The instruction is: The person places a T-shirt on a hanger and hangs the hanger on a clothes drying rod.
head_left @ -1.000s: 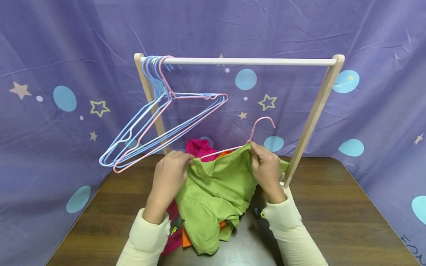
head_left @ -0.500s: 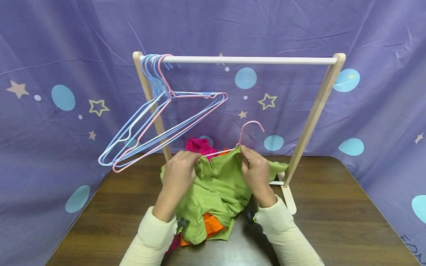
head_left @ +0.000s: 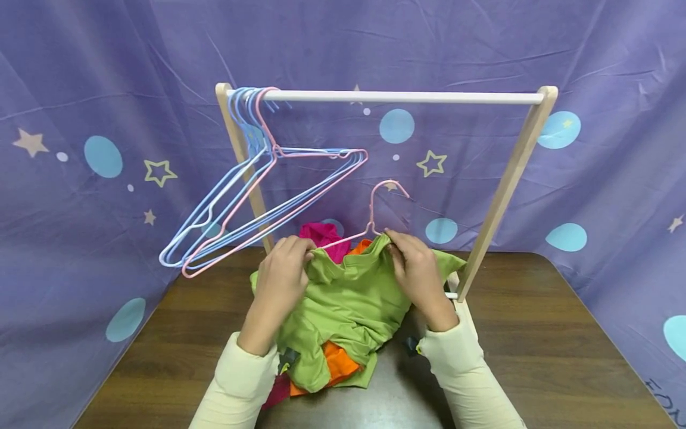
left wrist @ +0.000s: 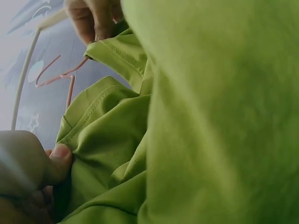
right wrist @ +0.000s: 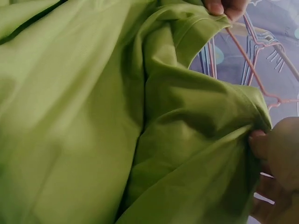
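Note:
A green shirt (head_left: 348, 298) is held by its neckline between both hands, its body draping toward the table. My left hand (head_left: 281, 271) pinches the left side of the neck opening. On the opposite side, my right hand (head_left: 418, 271) pinches the neckline between thumb and fingers. A pink hanger (head_left: 371, 208) sits partly inside the shirt, its hook and neck rising out of the opening close to my right hand; cloth and fingers hide its lower part. The left wrist view shows a thumb (left wrist: 60, 156) pressed on the stitched neck edge.
Several blue, white and pink hangers (head_left: 257, 179) hang at the left end of a rack's white rail (head_left: 402, 97). A magenta garment (head_left: 321, 232) and an orange garment (head_left: 340, 363) lie behind and under the shirt. The rack's wooden post (head_left: 506, 196) stands right of my right hand.
The pink hanger's hook has shifted left and now stands higher, showing more of its neck. My right hand has moved left overall; both hands keep their pinch on the shirt's neckline.

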Tool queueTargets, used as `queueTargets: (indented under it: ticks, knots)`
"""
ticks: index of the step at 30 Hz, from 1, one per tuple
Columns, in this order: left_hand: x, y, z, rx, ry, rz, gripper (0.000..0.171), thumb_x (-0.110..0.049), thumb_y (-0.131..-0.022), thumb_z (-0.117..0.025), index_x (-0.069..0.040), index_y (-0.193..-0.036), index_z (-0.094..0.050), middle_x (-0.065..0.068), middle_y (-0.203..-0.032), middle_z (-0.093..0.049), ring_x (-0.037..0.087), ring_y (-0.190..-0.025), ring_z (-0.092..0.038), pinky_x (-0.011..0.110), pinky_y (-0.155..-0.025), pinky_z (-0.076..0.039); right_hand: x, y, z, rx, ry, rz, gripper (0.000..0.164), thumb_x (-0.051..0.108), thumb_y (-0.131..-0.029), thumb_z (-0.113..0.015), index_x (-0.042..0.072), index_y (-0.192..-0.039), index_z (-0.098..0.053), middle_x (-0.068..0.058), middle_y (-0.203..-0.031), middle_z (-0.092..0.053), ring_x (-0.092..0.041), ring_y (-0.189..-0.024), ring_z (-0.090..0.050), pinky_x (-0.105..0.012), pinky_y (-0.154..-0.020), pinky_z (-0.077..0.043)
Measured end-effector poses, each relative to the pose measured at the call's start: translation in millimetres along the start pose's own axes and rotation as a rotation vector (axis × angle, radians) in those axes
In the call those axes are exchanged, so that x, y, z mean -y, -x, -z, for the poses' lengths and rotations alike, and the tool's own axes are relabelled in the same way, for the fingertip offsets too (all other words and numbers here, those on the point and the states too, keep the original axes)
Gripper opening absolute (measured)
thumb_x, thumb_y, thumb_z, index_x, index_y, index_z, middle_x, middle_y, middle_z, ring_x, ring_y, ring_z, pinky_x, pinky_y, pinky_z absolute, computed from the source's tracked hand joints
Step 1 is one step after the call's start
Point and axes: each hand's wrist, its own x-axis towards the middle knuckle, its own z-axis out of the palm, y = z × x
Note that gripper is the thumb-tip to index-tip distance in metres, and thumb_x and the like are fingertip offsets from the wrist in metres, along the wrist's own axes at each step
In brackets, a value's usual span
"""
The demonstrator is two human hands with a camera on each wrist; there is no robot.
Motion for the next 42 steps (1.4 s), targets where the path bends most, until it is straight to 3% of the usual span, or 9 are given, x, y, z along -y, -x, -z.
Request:
queueTargets:
  ticks: [10, 14, 18, 22, 26, 36, 42]
  knots:
    - [5.6, -0.1, 7.4, 0.034, -0.016, 0.035, 0.014, 0.003, -0.085, -0.075, -0.006, -0.095, -0.07, 0.006, -0.091, -0.069, 0.027, -0.08, -0.062, 0.043, -0.063, -0.055, -6.8, 2.0, 0.9, 0.033, 0.007, -0.003, 0.023, -0.005, -0.093, -0.069, -0.001, -0.115, -0.073, -0.015, -0.099, -0.075, -0.032, -0.089, -0.073, -0.045, -0.078, -0.059]
    - [8.5, -1.9, 11.2, 0.047, 0.001, 0.044, 0.014, 0.004, -0.086, -0.074, -0.005, -0.096, -0.071, 0.007, -0.092, -0.069, 0.028, -0.081, -0.062, 0.044, -0.063, -0.055, -9.8, -0.1, 6.7, 0.073, -0.036, 0.0, 0.031, 0.001, -0.095, -0.067, -0.004, -0.126, -0.068, -0.019, -0.112, -0.073, -0.035, -0.102, -0.07, -0.047, -0.089, -0.056]
    - [12.0, -3.3, 14.8, 0.028, 0.02, 0.057, 0.015, 0.005, -0.085, -0.074, -0.004, -0.096, -0.071, 0.008, -0.091, -0.069, 0.03, -0.081, -0.063, 0.046, -0.064, -0.056, -18.4, -2.6, 15.3, 0.042, -0.053, -0.017, 0.04, 0.001, -0.095, -0.062, -0.007, -0.134, -0.061, -0.023, -0.125, -0.068, -0.04, -0.116, -0.064, -0.05, -0.102, -0.048]
    - [15.2, -3.4, 16.5, 0.006, 0.022, 0.07, 0.015, 0.003, -0.085, -0.075, -0.004, -0.097, -0.071, 0.009, -0.091, -0.069, 0.032, -0.082, -0.065, 0.048, -0.064, -0.055, -29.4, -2.8, 21.8, 0.004, 0.011, 0.001, 0.025, 0.0, -0.098, -0.062, -0.008, -0.121, -0.069, -0.022, -0.113, -0.071, -0.04, -0.106, -0.066, -0.05, -0.096, -0.05]
    - [15.6, -2.9, 17.2, -0.008, 0.028, 0.088, 0.014, 0.002, -0.085, -0.075, -0.005, -0.097, -0.071, 0.009, -0.092, -0.07, 0.032, -0.082, -0.066, 0.048, -0.065, -0.055, -35.0, -1.6, 26.0, 0.022, 0.055, 0.03, 0.017, 0.002, -0.098, -0.065, -0.007, -0.11, -0.073, -0.02, -0.102, -0.074, -0.037, -0.094, -0.067, -0.048, -0.089, -0.052]
    - [18.0, -2.8, 21.6, -0.031, 0.028, 0.111, 0.011, -0.001, -0.087, -0.075, -0.007, -0.095, -0.071, 0.009, -0.093, -0.072, 0.033, -0.084, -0.068, 0.05, -0.063, -0.053, -41.0, 0.3, 26.4, 0.018, 0.09, 0.041, 0.014, 0.004, -0.096, -0.069, -0.005, -0.106, -0.074, -0.018, -0.098, -0.075, -0.037, -0.093, -0.068, -0.049, -0.09, -0.052]
    - [21.7, -3.2, 26.4, -0.03, 0.017, 0.118, 0.01, -0.001, -0.086, -0.074, -0.007, -0.094, -0.071, 0.009, -0.091, -0.071, 0.034, -0.081, -0.067, 0.05, -0.063, -0.052, -42.7, 1.7, 26.4, -0.055, 0.085, 0.046, 0.012, 0.002, -0.092, -0.073, -0.002, -0.103, -0.076, -0.015, -0.098, -0.076, -0.036, -0.094, -0.068, -0.047, -0.088, -0.052]
